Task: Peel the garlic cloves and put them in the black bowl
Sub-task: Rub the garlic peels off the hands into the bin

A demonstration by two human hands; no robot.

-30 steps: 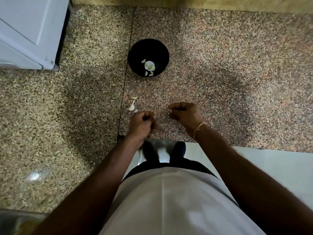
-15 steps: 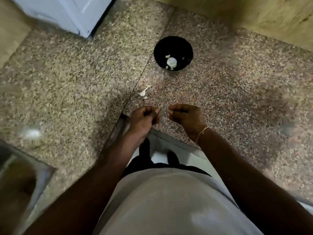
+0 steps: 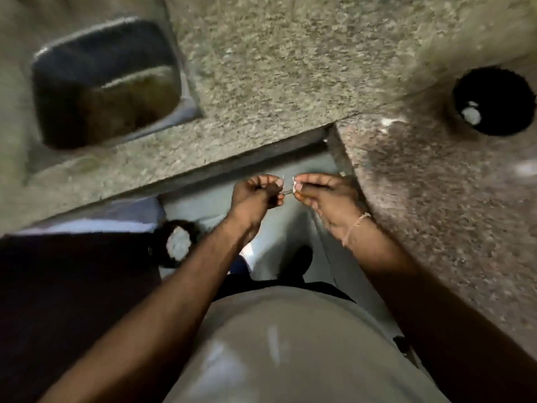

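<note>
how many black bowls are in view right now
1. The black bowl sits on the granite counter at the far right, with pale garlic pieces inside. The picture is blurred, so small items may be missed.

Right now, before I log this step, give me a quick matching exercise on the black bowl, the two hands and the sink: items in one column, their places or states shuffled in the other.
Items:
1. black bowl
2. left hand
3. right hand
4. sink

Places or states:
A. wears a thin wrist string
B. upper left, set into the counter
C. far right on the counter, white pieces inside
D. pinching, bare wrist

Pairs: 1-C, 2-D, 3-A, 4-B
</note>
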